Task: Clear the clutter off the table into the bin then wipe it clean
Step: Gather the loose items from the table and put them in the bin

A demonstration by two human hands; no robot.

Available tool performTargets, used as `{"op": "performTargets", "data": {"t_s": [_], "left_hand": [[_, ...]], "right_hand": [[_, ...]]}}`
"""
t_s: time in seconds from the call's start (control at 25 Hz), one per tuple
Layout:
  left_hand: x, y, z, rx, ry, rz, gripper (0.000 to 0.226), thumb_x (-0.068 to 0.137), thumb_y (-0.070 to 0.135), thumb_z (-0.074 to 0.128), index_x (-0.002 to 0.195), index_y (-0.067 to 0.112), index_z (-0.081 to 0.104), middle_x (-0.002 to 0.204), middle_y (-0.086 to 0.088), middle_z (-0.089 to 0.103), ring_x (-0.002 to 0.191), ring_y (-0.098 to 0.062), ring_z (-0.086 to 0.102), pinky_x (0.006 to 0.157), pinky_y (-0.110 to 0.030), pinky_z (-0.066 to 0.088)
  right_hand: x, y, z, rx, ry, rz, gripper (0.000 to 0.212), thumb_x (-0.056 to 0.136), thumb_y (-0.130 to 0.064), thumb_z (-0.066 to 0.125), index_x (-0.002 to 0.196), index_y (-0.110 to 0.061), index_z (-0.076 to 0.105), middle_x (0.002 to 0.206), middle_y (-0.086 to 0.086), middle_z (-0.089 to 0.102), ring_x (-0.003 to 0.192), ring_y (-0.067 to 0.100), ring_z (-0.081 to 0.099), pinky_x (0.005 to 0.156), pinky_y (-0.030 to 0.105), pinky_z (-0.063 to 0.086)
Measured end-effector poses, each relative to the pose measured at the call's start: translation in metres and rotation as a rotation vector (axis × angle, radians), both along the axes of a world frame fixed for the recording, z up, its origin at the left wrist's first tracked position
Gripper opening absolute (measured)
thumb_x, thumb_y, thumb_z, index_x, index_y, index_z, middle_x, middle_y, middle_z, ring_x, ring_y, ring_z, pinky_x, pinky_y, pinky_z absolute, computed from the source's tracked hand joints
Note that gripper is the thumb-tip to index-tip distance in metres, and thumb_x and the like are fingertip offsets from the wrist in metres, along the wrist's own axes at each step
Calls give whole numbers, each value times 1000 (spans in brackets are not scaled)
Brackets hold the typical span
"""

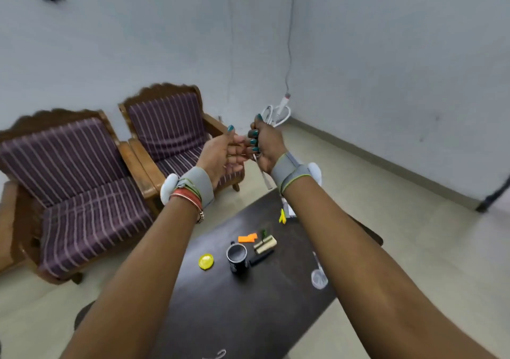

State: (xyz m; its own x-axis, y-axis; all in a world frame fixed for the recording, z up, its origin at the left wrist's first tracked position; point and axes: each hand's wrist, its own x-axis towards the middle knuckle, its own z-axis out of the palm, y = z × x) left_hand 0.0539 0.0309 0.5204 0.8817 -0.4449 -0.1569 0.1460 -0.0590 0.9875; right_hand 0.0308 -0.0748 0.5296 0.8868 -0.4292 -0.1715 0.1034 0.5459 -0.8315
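- Well above the bench point(234, 317), both arms are raised, and the two hands meet in front of the armchairs.
- The right hand point(262, 146) is curled into a fist round a thin pale strip point(264, 175); what the strip is made of cannot be told.
- The strip's long axis runs almost straight up and down. Its free end hangs below the fist and points down at the far edge of the bench, leaning slightly right, while its upper end is hidden inside the fingers.
- The left hand point(223, 151) is spread open with the palm facing the right hand and the thumb up. Its fingertips are just beside the right hand's knuckles, and it holds nothing.
- On the dark bench a black mug point(236, 256) stands upright, with a yellow round piece point(206, 261) to its left.
- A black stick point(261, 258) lies just right of the mug, running diagonally up to the right.
- Beyond it lie two beige rolls point(265, 244) on the same diagonal, with orange scraps point(247, 238) to their left.
- A yellow scrap point(282, 216) sits near the far edge, and a clear plastic piece point(319, 276) lies near the right edge.
- Two wooden armchairs point(82, 179) with purple striped cushions stand to the left, and a coiled white cable point(278, 113) lies at the wall.
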Motion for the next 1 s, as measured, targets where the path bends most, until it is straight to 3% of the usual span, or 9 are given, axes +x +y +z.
{"op": "performTargets", "data": {"t_s": [0.08, 0.28, 0.44, 0.56, 0.84, 0.92, 1.0], "left_hand": [[-1, -12, -25, 15, 42, 38, 31, 101, 37, 38, 89, 17, 59, 73, 1, 62, 63, -11, 59, 60, -24, 46], [0, -49, -120, 143, 196, 111, 20, 98, 23, 47, 80, 21, 56, 72, 3, 54, 64, -10, 54, 59, -24, 46], [-12, -91, -211, 216, 327, 48, 14, 93, 18, 59, 80, 22, 55, 73, 1, 54, 62, -10, 53, 51, -23, 49], [-12, -133, -280, 267, 371, -15, 13, 92, 18, 60, 80, 23, 56, 74, 3, 53, 64, -9, 52, 56, -26, 48], [8, -228, -404, 467, 331, -124, 15, 86, 19, 63, 72, 24, 59, 69, 4, 52, 63, -9, 48, 58, -25, 48], [15, -253, -431, 514, 280, -168, 12, 84, 20, 65, 74, 24, 59, 73, 2, 55, 63, -10, 49, 57, -25, 48], [20, -277, -456, 570, 167, -220, 8, 82, 20, 66, 78, 23, 61, 81, -2, 60, 67, -13, 53, 65, -30, 52]], "right_hand": [[-6, -7, -37, -43, 99, -1, 36, 101, -25, 42, 67, -16, 43, 48, -2, 39, 30, 6, 35, 31, 13, 25], [-36, -44, -171, -54, 442, -114, 32, 99, -26, 45, 69, -18, 41, 57, 0, 34, 39, 11, 30, 36, 15, 22], [-67, -75, -271, 29, 662, -239, 35, 98, -27, 47, 65, -17, 47, 58, 0, 39, 45, 14, 34, 37, 17, 26], [-71, -107, -335, 84, 732, -313, 33, 98, -28, 47, 67, -17, 47, 57, 0, 38, 40, 13, 35, 38, 15, 28], [-61, -191, -437, 118, 844, -400, 28, 96, -26, 47, 71, -13, 49, 53, 1, 46, 36, 13, 39, 38, 15, 32], [-55, -217, -458, 97, 854, -410, 27, 96, -24, 46, 72, -14, 47, 47, 0, 47, 28, 12, 38, 38, 15, 31], [-52, -244, -480, 51, 894, -412, 28, 95, -26, 47, 71, -13, 48, 53, 3, 46, 32, 15, 40, 40, 17, 32]]}}
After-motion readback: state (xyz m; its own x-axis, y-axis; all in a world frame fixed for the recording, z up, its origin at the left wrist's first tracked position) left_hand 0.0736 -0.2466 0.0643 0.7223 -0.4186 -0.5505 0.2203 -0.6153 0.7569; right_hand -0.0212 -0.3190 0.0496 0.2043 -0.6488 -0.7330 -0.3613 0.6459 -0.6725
